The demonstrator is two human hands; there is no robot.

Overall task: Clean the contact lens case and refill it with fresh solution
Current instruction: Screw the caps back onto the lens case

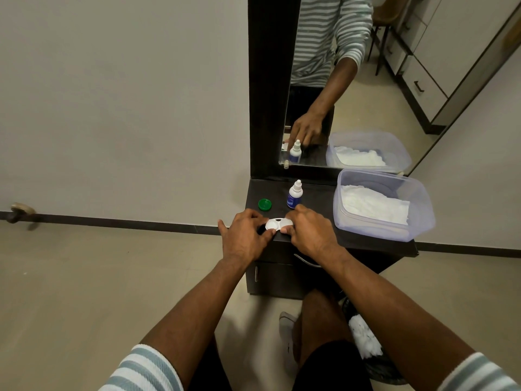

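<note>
Contact lens case (277, 223): white, flat on the dark dresser top (315, 193), between my two hands at the front edge.
Left hand (244, 235): fingers curled, I pinch the case's left end.
Right hand (308, 231): fingers curled over the right end, thumb pressing its near side.
Green cap (264, 204): lies just beyond my left hand, apart from the case.
Solution bottle (294, 194): upright, just beyond my right hand.
Plastic tub (423, 210): right of my right hand, white tissue (375, 206) inside.
</note>
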